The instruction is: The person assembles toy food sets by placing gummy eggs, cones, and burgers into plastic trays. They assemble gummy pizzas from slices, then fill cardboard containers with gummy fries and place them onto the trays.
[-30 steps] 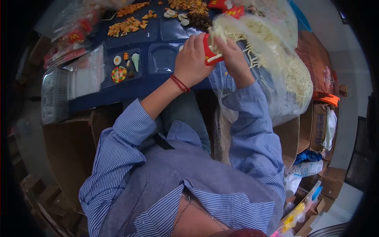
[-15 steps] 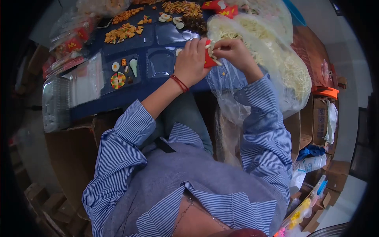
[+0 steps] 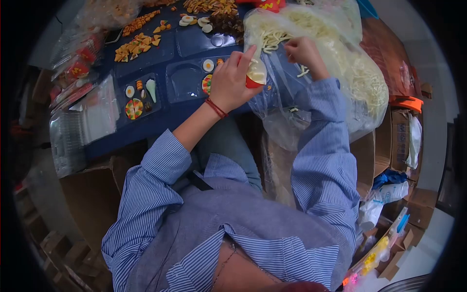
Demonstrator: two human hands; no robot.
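My left hand [image 3: 232, 80] grips a small red carton [image 3: 253, 83] whose cream-coloured inner side faces up, with a few pale pieces at its top edge. My right hand [image 3: 302, 52] is raised over the plastic bag, its fingers curled; whether something small sits in them cannot be seen. Close by lies a heap of pale miniature french fries [image 3: 275, 40] on the clear plastic bag [image 3: 362, 63]. Partly behind my left hand is a clear tray [image 3: 182, 82] holding a tiny fried egg [image 3: 208, 65] and a miniature pizza, which my hand partly covers.
Left of it, another clear tray [image 3: 158, 100] holds miniature foods. Farther back are piles of triangular pieces [image 3: 137, 46] and dark brown pieces [image 3: 227, 27]. Stacked clear trays [image 3: 70, 141] and plastic sleeves [image 3: 99, 112] occupy the table's left edge. Cardboard boxes stand around the table.
My right hand has moved away from the carton, up and right towards the fries. The carton, still in my left hand, has tipped so its cream inner side shows. The camera view has shifted slightly.
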